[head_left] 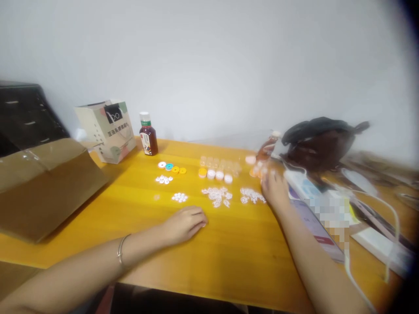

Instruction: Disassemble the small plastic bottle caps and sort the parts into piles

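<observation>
My left hand (188, 222) rests low over the wooden table (229, 257), palm down with fingers curled together. Whatever is under those fingers, if anything, is hidden; a pale spot shows at the tip. My right hand (275, 187) reaches to a small pile of orange and white pieces (258, 169), its fingers blurred. Just left of it lie flat white cut-out pieces (252, 196), with a second group of white cut-outs (216, 195) farther left. Behind these are a row of round white and orange caps (215, 175) and several clear small containers (219, 164).
Left stand a cardboard box (55, 187), a paper bag (111, 131) and a dark red bottle (148, 135). Coloured rings (172, 167) and white discs (180, 197) lie mid-left. On the right are a phone (314, 231), white cables (393, 209) and a dark bag (321, 144).
</observation>
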Demonstrator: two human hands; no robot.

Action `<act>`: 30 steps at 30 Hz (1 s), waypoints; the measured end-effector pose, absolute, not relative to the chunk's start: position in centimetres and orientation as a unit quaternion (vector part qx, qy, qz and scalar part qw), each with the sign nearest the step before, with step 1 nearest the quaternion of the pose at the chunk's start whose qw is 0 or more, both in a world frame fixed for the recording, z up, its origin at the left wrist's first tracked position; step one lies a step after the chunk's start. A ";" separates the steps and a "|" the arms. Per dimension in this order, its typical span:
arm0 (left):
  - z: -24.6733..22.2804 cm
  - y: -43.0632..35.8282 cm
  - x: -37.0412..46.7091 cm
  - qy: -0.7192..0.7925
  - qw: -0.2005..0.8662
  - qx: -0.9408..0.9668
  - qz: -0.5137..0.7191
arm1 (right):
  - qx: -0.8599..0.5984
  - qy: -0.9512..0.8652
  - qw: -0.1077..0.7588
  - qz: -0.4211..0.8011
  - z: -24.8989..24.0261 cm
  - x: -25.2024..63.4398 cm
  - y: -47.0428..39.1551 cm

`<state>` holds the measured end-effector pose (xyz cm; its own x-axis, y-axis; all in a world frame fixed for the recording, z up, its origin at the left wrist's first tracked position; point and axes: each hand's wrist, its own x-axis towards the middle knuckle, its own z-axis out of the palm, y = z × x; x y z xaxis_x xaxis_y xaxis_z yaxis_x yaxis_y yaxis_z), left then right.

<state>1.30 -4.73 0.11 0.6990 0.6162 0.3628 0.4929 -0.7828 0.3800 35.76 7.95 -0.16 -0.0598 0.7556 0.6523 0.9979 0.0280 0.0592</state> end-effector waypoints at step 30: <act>1.6 3.5 -7.1 0.487 -0.033 0.801 0.347 | -0.323 -0.856 0.289 0.282 2.3 20.8 -4.5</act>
<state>-7.07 3.48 1.59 0.2856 0.7571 0.5876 0.8022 -0.5243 0.2856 20.79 -4.51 2.28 -0.6252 0.7152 0.3124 0.3903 0.6332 -0.6684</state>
